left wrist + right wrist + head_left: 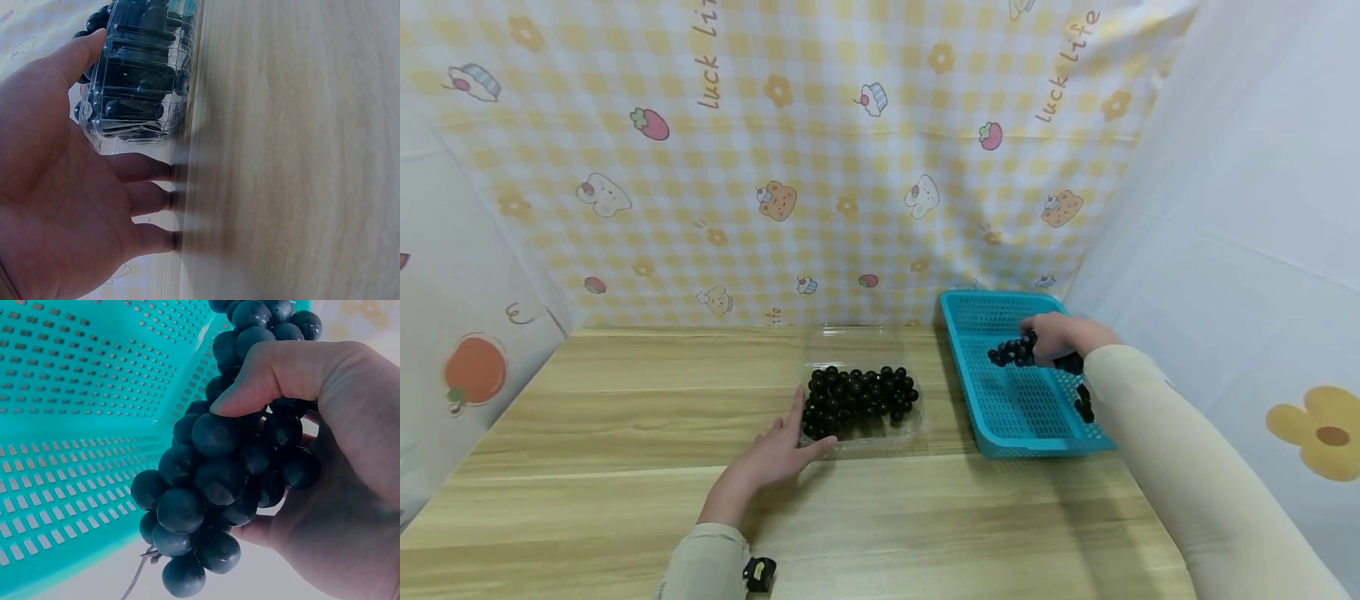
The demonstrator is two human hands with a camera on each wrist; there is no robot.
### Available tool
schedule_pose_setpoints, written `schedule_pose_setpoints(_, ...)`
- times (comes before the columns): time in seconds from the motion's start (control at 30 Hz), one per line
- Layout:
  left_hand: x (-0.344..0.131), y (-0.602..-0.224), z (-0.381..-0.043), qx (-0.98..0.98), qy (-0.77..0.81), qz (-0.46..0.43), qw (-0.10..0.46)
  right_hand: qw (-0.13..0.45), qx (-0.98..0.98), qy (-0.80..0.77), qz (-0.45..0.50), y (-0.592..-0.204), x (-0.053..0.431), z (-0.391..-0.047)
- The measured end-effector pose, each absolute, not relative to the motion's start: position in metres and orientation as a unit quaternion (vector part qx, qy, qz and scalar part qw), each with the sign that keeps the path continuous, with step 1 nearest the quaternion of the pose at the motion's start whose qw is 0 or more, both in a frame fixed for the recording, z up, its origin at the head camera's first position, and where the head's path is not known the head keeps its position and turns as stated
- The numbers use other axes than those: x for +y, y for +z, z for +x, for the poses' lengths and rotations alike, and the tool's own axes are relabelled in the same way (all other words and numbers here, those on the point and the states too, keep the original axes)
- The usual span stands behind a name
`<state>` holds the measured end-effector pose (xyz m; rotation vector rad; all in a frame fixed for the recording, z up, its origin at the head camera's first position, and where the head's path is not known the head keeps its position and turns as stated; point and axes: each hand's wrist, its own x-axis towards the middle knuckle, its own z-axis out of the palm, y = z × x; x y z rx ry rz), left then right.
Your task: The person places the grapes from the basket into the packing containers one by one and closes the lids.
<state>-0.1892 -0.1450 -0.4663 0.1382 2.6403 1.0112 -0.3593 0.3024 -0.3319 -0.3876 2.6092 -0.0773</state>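
Observation:
A bunch of black grapes is in my right hand, over the blue-green basket. In the right wrist view the thumb presses across the bunch while other fingers pass behind it; a bare bit of stem sticks out below. My left hand rests at the near left corner of a clear plastic box, which holds more black grapes. Seen from the left wrist, the thumb touches the box's rim, and several fingertips reach down to the table.
The box's clear lid lies folded back toward the patterned curtain. Wooden tabletop extends left and in front of the box. A white curtain hangs close to the basket's right side. A small black device sits at the left wrist.

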Motion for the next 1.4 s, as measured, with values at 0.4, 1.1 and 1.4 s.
schedule_pose_setpoints(0.4,-0.145,-0.469,-0.190,0.922,0.353,0.051,0.152,0.217,0.960,-0.021,-0.178,-0.313,0.269,-0.345)
schedule_pose_setpoints(1.1,-0.146,-0.469,-0.188,0.920,0.357,0.047,0.153,0.173,0.952,0.040,-0.248,-0.290,0.160,-0.285)
schedule_pose_setpoints(1.4,-0.146,-0.469,-0.189,0.918,0.362,0.050,0.152,0.154,0.945,0.079,-0.276,-0.300,0.133,-0.265)
